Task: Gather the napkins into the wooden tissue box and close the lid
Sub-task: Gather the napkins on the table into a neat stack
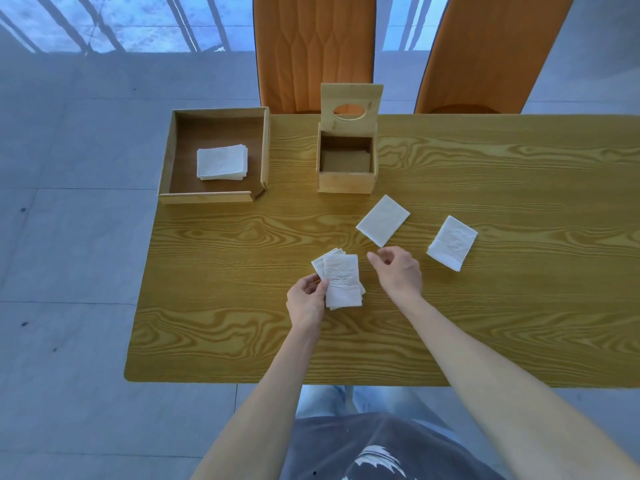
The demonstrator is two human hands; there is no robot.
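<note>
Nearest the person, well short of the wooden tissue box (346, 166), the left hand (306, 299) pinches a small stack of napkins (341, 280) by its left edge, thumb on top and fingers beneath, so the sheets stay squared and fanned only slightly; holding them by one side leaves the top free to take another sheet. The right hand (398, 270) hovers just beside the stack, on the side away from the tray, fingers loosely curled and parted, gripping nothing; it looks poised to reach for the next piece. Between that hand and the box lies one loose napkin (382, 220), flat on the table (242, 323) and turned askew; a second loose napkin (452, 242) lies farther to the right of the box, apart from the first. The box itself stands empty, its lid (350, 105) tipped up and back on the far side, oval slot showing, so the mouth is open for loading. To the box's left, a shallow wooden tray (166, 157) holds another pile of napkins (221, 162); beyond the box stand two orange chairs (313, 53).
</note>
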